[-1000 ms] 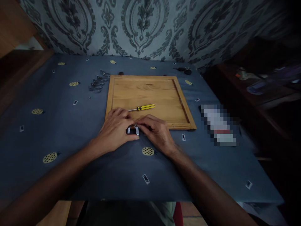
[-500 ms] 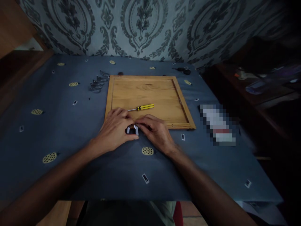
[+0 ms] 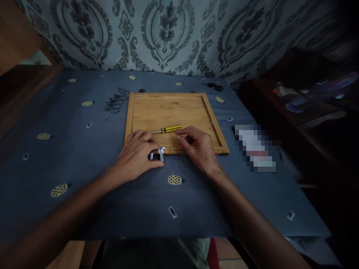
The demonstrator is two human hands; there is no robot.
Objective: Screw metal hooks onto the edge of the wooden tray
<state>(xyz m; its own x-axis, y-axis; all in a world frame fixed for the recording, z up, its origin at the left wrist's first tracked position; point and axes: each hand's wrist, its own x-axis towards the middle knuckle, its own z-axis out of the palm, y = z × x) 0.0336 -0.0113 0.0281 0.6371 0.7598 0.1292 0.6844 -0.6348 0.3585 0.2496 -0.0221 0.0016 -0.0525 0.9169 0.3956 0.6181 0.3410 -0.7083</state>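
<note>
A wooden framed board (image 3: 171, 112) lies flat on a blue patterned cloth (image 3: 70, 160). My left hand (image 3: 136, 155) rests at the board's near edge, fingers curled round a small silver metal bracket (image 3: 160, 153) held against that edge. My right hand (image 3: 198, 144) hovers over the board's near right part, fingers loosely bent and apart, with nothing visible in them. Just left of its fingertips, a yellow-and-black screwdriver (image 3: 166, 129) lies on the board.
Several more metal brackets (image 3: 114, 102) lie in a heap left of the board. A dark bunch of keys (image 3: 214, 86) sits at the far right corner. A blurred-out white object (image 3: 254, 147) lies to the right. Dark wooden furniture (image 3: 308, 112) stands beyond the table's right edge.
My right hand has let go of the bracket and moved up and to the right, over the board near the screwdriver. My left hand stays on the bracket.
</note>
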